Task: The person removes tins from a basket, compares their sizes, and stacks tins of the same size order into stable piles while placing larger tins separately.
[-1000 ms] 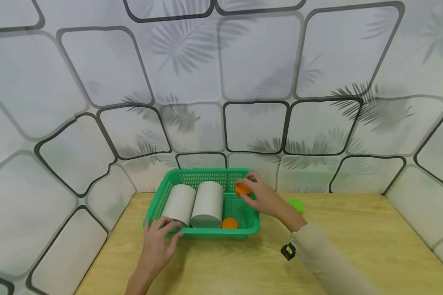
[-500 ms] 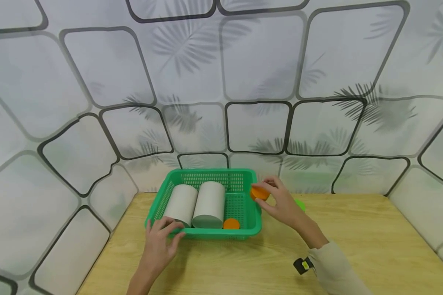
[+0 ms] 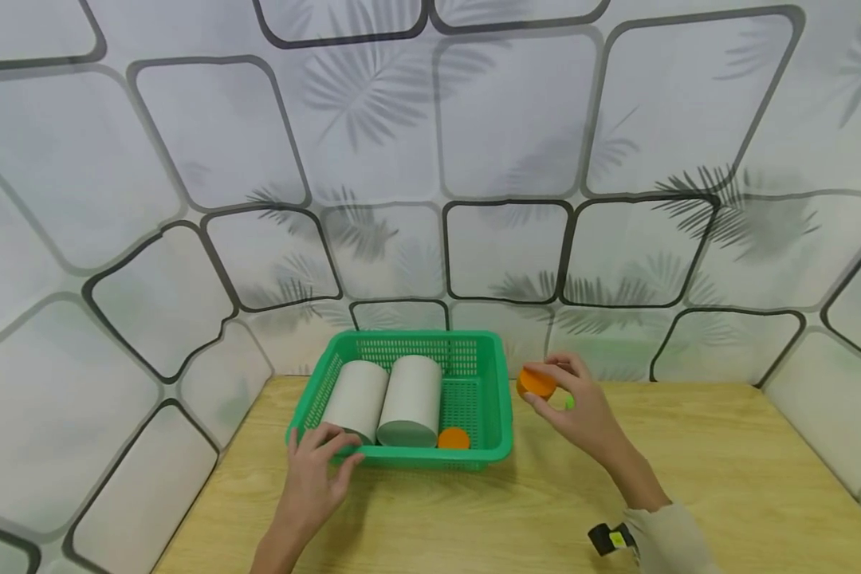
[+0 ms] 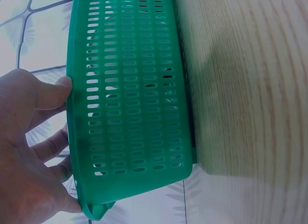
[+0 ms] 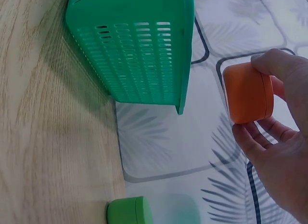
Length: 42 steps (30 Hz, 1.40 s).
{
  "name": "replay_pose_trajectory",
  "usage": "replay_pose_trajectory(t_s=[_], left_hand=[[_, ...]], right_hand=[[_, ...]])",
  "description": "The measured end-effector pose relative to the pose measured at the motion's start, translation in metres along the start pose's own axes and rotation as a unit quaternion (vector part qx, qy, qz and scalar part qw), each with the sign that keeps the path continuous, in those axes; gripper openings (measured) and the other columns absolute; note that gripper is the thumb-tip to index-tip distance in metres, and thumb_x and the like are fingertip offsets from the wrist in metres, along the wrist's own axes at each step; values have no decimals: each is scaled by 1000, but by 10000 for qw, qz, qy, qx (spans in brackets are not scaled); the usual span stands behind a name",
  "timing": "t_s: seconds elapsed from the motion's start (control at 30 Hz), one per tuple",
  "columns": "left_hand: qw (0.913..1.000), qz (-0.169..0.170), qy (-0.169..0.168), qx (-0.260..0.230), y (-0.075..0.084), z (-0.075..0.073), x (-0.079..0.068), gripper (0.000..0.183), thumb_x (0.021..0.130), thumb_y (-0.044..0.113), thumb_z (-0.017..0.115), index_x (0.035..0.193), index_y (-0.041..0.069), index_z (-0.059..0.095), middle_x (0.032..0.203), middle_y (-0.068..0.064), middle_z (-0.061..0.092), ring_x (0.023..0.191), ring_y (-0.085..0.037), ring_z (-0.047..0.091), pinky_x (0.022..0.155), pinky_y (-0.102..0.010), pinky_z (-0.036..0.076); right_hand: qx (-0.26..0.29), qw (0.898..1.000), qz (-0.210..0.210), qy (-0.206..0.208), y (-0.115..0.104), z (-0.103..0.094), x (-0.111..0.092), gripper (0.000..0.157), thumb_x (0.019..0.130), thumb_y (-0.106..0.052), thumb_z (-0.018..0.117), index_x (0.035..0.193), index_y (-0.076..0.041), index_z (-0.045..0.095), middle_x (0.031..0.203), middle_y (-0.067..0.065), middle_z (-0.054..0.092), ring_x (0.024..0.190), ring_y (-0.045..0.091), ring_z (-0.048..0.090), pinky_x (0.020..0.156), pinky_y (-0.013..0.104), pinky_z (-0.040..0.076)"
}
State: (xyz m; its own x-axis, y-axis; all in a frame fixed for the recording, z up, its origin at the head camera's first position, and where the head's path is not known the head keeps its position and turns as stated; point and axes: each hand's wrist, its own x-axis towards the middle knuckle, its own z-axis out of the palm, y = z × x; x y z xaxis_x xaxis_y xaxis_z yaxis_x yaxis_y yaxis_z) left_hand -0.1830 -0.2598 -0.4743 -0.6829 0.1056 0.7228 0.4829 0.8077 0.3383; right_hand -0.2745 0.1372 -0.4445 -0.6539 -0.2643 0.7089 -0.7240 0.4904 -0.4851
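Note:
My left hand (image 3: 314, 478) grips the near rim of a green plastic basket (image 3: 430, 456) at its left part, thumb outside and fingers over the rim. Two white cylinders (image 3: 412, 391) lie side by side in the basket, beside an orange round container (image 3: 454, 438) in the near right part. Off the basket's right side, my right hand (image 3: 584, 406) pinches another orange round container (image 5: 246, 93) between thumb and fingers. A seam near one end of it shows in the right wrist view. It is held up above the table, apart from the basket wall.
A green round container (image 5: 126, 212) stands on the wooden table (image 3: 689, 478) right of the basket, mostly hidden behind my right hand in the head view. Patterned wall covering (image 3: 502, 247) rises behind the table and at both sides.
My right hand has carried the orange container from over the basket's right side outward to the right, beyond the rim. My left hand stays at the near rim.

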Motion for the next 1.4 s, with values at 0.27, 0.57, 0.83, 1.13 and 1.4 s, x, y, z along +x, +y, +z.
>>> replay_pose_trajectory(t_s=[0.27, 0.57, 0.83, 1.13, 1.4], left_hand=[[9999, -60, -117, -47, 0, 1, 1, 27, 71, 0, 92, 88, 14, 75, 94, -3, 64, 94, -30, 64, 94, -90, 20], [9999, -18, -128, -70, 2, 3, 2, 27, 70, 1, 92, 88, 13, 75, 94, -1, 64, 94, -29, 64, 94, -90, 21], [9999, -54, -126, -34, 4, 2, 2, 28, 69, 1, 93, 88, 13, 75, 94, -1, 64, 94, -30, 64, 94, -90, 21], [9998, -115, -160, 24, 1, 1, 0, 29, 69, 0, 93, 88, 14, 75, 94, -2, 64, 94, -30, 63, 95, -89, 21], [9999, -100, -105, 24, -2, 1, 0, 30, 68, 0, 93, 89, 13, 75, 95, -2, 64, 95, -30, 64, 95, -89, 21]], right_hand=[[145, 9992, 170, 338, 10, -15, -11, 47, 80, 7, 84, 124, -5, 72, 119, 15, 56, 103, 13, 59, 89, 8, 47], [489, 9941, 537, 805, 19, -35, -19, 49, 78, 13, 83, 123, -2, 71, 123, 14, 58, 109, 4, 56, 95, 9, 45], [570, 9918, 545, 1006, 34, -33, -30, 48, 77, 15, 82, 122, 1, 72, 124, 17, 61, 113, 6, 57, 95, 11, 46], [609, 9857, 1092, 1125, 49, -28, -43, 43, 79, 16, 80, 120, 7, 71, 127, 22, 62, 116, 4, 56, 90, 10, 49], [571, 9815, 1435, 1130, 58, -24, -47, 38, 82, 16, 77, 119, 12, 69, 128, 27, 62, 113, 2, 58, 89, 12, 50]])
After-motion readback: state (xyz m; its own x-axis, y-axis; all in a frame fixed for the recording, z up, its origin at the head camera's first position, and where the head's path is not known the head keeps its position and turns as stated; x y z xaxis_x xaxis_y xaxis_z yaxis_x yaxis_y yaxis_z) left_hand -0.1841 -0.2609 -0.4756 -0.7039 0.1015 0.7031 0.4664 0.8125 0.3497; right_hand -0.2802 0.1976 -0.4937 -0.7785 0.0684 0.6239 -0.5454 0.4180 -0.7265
